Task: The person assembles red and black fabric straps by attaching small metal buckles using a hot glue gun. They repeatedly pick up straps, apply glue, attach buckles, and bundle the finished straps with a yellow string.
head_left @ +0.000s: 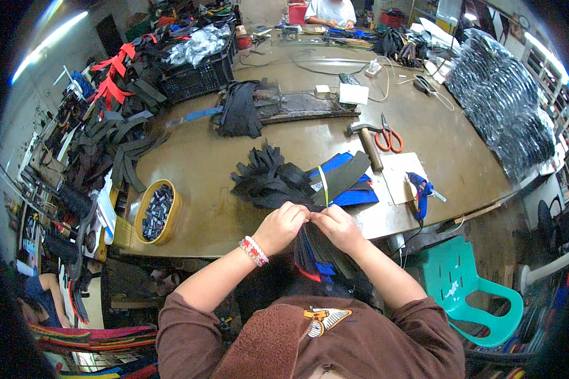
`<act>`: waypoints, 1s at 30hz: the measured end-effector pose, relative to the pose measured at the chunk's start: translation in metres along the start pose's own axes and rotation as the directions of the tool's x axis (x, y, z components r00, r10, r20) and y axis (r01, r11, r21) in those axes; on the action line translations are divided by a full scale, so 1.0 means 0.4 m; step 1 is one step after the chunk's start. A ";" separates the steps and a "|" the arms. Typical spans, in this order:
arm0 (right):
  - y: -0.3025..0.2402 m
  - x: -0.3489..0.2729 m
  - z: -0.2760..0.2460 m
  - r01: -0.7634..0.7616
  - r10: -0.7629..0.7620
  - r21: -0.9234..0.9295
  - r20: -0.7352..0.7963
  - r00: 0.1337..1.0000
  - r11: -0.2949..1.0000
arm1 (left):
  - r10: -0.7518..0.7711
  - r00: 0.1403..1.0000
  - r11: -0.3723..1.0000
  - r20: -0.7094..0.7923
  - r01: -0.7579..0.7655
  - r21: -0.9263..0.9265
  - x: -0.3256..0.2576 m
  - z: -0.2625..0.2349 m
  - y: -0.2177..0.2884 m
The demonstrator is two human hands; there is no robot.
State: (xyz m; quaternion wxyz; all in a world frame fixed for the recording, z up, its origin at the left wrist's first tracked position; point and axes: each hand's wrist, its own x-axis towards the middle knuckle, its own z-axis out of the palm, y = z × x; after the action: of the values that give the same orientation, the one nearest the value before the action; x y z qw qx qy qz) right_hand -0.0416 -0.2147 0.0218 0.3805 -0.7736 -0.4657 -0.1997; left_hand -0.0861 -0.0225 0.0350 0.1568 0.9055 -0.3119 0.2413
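My left hand (pixel 287 225) and my right hand (pixel 339 228) meet at the table's front edge, fingertips pinched together. What sits between the fingertips is too small and covered to make out. Just beyond them lies a bundle of black fabric strips (pixel 275 180), fanned out at its far left end. To its right are dark grey and blue strips (pixel 354 180) with a pale yellow-green band (pixel 324 183) around them. More black strips with red and blue ones (pixel 319 265) hang below my hands, over the table edge.
A yellow tub (pixel 139 218) of small dark pieces stands left. Right are a hammer (pixel 370 148), red-handled scissors (pixel 391 140) and a blue glue gun (pixel 422 196) with a cord. A green chair (pixel 468 290) stands right; wrapped stacks (pixel 499 101) lie beyond. A person (pixel 332 12) sits opposite.
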 end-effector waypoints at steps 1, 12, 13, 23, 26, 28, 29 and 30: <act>-0.007 -0.002 -0.001 0.013 -0.013 -0.021 0.003 1.000 1.000 | -0.015 0.999 1.000 0.034 0.015 0.000 -0.002 -0.002 0.001; 0.091 0.104 -0.090 -0.565 0.340 0.170 0.649 0.681 0.808 | 0.079 0.995 0.997 -0.065 -0.078 0.011 0.059 -0.017 0.018; 0.095 0.104 -0.088 -0.578 0.315 0.255 0.637 0.704 0.775 | 0.061 0.994 0.998 -0.090 -0.061 0.009 0.065 -0.013 0.022; 0.021 0.063 -0.079 -0.425 0.379 0.103 0.298 0.876 0.900 | 0.062 0.998 0.995 -0.011 -0.061 0.084 0.050 -0.043 0.012; -0.015 0.049 -0.067 -0.350 0.336 0.090 0.140 0.931 0.932 | -0.010 0.997 1.000 -0.076 0.010 -0.002 0.020 -0.041 0.011; -0.023 0.031 -0.060 -0.352 0.341 0.076 0.125 0.932 0.933 | -0.022 0.993 0.999 -0.115 0.019 -0.026 -0.003 -0.033 0.016; -0.023 0.019 -0.059 -0.436 0.415 0.080 0.191 0.889 0.897 | -0.002 0.990 0.999 -0.139 -0.003 -0.036 -0.015 -0.030 0.020; -0.016 0.010 -0.058 -0.411 0.394 0.093 0.154 0.906 0.907 | -0.037 0.989 0.999 -0.140 0.031 -0.043 -0.024 -0.029 0.020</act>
State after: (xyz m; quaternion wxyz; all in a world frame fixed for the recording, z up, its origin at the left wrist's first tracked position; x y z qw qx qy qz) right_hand -0.0443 -0.2285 0.0418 0.4287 -0.8397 -0.3314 -0.0361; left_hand -0.1018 -0.0190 0.0405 0.2009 0.8881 -0.2894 0.2953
